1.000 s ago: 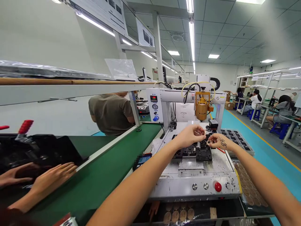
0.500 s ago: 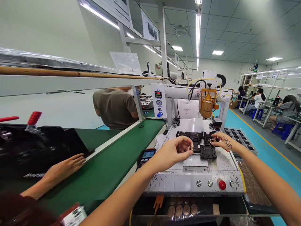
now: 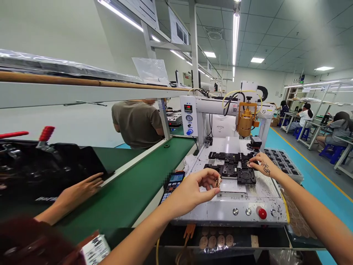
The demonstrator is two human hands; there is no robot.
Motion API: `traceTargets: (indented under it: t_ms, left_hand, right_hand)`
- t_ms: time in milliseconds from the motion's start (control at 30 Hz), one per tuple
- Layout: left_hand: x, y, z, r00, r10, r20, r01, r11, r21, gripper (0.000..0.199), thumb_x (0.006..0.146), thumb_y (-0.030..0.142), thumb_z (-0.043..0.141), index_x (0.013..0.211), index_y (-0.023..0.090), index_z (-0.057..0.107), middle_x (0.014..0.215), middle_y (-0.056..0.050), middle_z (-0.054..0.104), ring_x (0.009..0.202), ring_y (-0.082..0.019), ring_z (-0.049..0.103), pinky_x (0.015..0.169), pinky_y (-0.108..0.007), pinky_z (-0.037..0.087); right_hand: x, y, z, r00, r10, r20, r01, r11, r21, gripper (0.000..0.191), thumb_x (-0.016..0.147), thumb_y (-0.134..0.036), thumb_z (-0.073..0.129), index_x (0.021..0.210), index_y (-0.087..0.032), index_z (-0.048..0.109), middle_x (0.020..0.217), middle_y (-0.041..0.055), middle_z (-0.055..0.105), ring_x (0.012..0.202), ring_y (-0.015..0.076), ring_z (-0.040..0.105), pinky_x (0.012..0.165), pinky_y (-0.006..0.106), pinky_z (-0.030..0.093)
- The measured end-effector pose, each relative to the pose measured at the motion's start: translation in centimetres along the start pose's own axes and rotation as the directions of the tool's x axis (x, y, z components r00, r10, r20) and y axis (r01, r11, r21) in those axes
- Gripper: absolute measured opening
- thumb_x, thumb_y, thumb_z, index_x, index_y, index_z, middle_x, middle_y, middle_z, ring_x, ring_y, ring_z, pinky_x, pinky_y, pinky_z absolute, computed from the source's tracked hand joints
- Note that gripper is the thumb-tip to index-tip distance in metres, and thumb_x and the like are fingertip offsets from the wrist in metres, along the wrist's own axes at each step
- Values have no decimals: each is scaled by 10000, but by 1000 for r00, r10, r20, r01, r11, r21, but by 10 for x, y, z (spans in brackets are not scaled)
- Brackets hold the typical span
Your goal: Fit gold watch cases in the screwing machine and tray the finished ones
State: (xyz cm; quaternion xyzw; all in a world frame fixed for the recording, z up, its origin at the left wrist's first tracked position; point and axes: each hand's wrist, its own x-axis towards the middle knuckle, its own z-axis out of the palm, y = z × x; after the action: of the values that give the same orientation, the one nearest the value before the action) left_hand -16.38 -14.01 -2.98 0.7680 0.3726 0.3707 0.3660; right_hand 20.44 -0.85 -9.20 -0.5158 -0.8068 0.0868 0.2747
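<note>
My left hand is closed, thumb and fingers round small shiny copper-coloured parts, in front of the black fixture plates. They lie on the white bed of a benchtop machine with a gold-coloured dispensing head above. At the right side of the fixture, my right hand pinches a small copper-coloured part against or just over a black plate. Its exact contact with the plate is hidden by the fingers.
Left of the machine lies a handheld keypad beside the green belt. A co-worker's hand touches a black clamp fixture at far left. A clear tray of black parts stands right. A red button is on the machine front.
My left hand has drawn slightly left and down, away from the fixture, still holding its copper-coloured parts. My right hand stays at the same plate. The view has shifted slightly.
</note>
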Motion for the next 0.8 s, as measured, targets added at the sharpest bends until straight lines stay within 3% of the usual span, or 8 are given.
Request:
traceTargets:
  t_ms: [267,433,500,600,700,800]
  left_hand:
    - [-22,-3,-4,999,9,-31,-11,998,-64,266,893,296,743,1136,201,692,1127,-95,808,961,-208,767,890,-360,637]
    - [-32,4,14,997,-11,-78,3,995,-100,328,879,322,744,1168,199,652,1068,-75,792,924,-202,763,870,-351,647]
    - [-42,2,24,990,-16,-142,11,999,-38,315,876,295,722,1169,203,658,1000,-41,769,873,-187,743,834,-330,643]
    - [-70,-11,33,967,-16,-255,39,996,84,318,868,257,694,1183,218,671,971,-18,757,843,-185,736,802,-318,630]
    - [-99,-30,33,949,2,-314,60,981,186,319,879,250,694,1198,225,681,971,-16,762,820,-190,738,793,-321,616]
    - [-116,-50,34,950,19,-313,44,981,191,315,895,245,698,1208,217,679,963,-15,753,784,-179,721,766,-306,606]
  right_hand:
    - [5,-1,0,1000,1,0,-1,997,-73,233,994,-418,717,1021,-213,825,934,67,707,947,257,644,868,404,517]
    - [2,-7,2,990,14,-137,-27,995,-91,212,972,-414,743,970,-212,805,880,51,691,906,241,638,865,386,500]
    - [-23,-16,4,964,35,-264,-60,994,-89,250,1017,-406,659,1021,-213,817,941,95,696,964,277,634,897,411,490]
    - [-93,-36,9,887,65,-456,-109,992,-70,337,1090,-423,516,1129,-200,765,1062,125,692,1053,306,634,930,437,491]
    - [-171,-53,17,819,111,-564,-164,986,-44,309,1080,-480,580,1073,-202,716,1011,97,685,947,282,644,837,405,500]
    - [-220,-55,33,767,125,-629,-228,970,-86,408,1004,-610,694,950,-205,692,887,54,638,839,267,603,787,401,469]
